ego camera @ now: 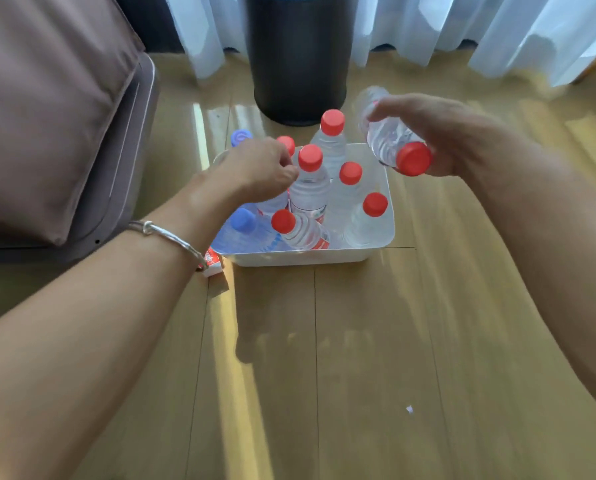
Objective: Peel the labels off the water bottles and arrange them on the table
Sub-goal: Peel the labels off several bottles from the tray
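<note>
A white plastic bin [310,258] on the wooden floor holds several water bottles with red caps and one with a blue cap [243,220]. My right hand [442,133] grips a clear, label-free bottle [390,136], tilted with its red cap toward me, above the bin's far right corner. My left hand [255,169], fingers curled, reaches into the bin's left side beside a red-capped bottle [308,181] that still wears a red label; whether it holds anything is hidden. A peeled red-and-white label [212,263] lies by the bin's near left corner.
A black cylindrical bin [298,57] stands just behind the white one. A grey cushioned seat [57,116] fills the left. White curtains [463,26] hang at the back. Another blue-capped bottle [241,137] stands behind the bin's left. Bare wooden floor lies in front.
</note>
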A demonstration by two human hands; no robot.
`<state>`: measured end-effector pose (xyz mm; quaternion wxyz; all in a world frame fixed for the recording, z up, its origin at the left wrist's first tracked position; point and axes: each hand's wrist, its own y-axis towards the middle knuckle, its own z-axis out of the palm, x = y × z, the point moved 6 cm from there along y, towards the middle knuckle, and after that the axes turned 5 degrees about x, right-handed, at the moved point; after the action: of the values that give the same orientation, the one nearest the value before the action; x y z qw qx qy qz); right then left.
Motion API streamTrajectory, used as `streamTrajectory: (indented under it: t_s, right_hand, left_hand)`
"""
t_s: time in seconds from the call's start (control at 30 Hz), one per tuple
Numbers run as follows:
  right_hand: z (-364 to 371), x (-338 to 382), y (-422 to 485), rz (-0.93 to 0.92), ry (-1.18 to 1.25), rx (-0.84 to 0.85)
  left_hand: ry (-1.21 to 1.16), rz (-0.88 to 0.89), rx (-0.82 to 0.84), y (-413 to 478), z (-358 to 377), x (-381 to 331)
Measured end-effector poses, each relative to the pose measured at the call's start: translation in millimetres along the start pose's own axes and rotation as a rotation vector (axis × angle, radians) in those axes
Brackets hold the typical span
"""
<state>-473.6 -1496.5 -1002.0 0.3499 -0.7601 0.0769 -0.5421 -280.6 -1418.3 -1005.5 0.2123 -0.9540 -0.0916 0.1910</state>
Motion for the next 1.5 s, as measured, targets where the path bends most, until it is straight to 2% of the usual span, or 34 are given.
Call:
streamTrajectory:
  t_s: [0.17, 0.3, 0.37, 0.47, 0.57, 0.63, 0.7, 0.8, 0.9, 0.97, 1.03, 1.13, 1.37, 1.43, 1.5]
  right_hand:
    - [-11.1, -16.9, 1.8, 0.168, -0.349, 0.031]
    - [-8.8, -31.0, 4.4, 0.27, -0.42, 0.094]
    - [-8.2, -35.7, 5.6, 0.281, -0.359, 0.122]
    - [-7.6, -33.6, 13.8, 0.187, -0.182, 0.102]
    - [-4.7, -16.1, 21.3, -0.062, -0.002, -0.058]
    - [5.1, -8.5, 23.1, -0.163, -0.05, -0.09]
    - [17.5, -10.6, 24.4, -0.171, -0.169, -0.058]
    - [24.9, -20.7, 26.3, -0.137, -0.337, -0.03]
    - [22.7, -23.9, 25.0, -0.167, -0.404, -0.074]
    - [22.8, -14.4, 18.2, -0.295, -0.437, -0.149]
    - [32.5, 0.3, 5.6, -0.479, -0.466, -0.139]
    - [56.8, 7.9, -6.9, -0.574, -0.427, 0.075]
    - [80.8, -2.4, -13.9, -0.384, -0.113, 0.618]
    - [85.6, -2.6, -19.4, -0.402, -0.185, 0.658]
    - [91.0, -0.2, -24.4, -0.455, -0.299, 0.595]
  left_hand:
    - [-0.014, -0.043, 0.203, 1.5, 22.9, 2.3]
    - [0.035, -0.087, 0.311, 1.6, 34.0, 10.7]
    - [0.051, -0.094, 0.355, 1.1, 37.2, 11.2]
    - [0.05, -0.097, 0.432, 0.4, 44.1, 11.5]
    - [0.036, -0.108, 0.466, -1.1, 51.6, 10.5]
    - [0.038, -0.097, 0.455, -1.1, 54.5, 9.8]
    - [0.03, -0.084, 0.445, -2.4, 57.6, 10.7]
    - [0.018, -0.036, 0.386, -4.9, 62.5, 10.6]
    - [0.004, 0.027, 0.286, -6.6, 63.2, 6.1]
    - [0.025, 0.053, 0.205, -7.2, 55.8, 0.9]
    - [0.017, 0.086, 0.11, -9.4, 38.8, -8.0]
    - [-0.059, 0.125, -0.056, -16.5, -5.9, -19.6]
    - [-0.476, 0.154, -0.458, -33.5, -76.1, 0.8]
    - [-0.639, 0.136, -0.537, -33.3, -80.0, 8.5]
    - [-0.736, 0.103, -0.591, -32.4, -80.4, 13.3]
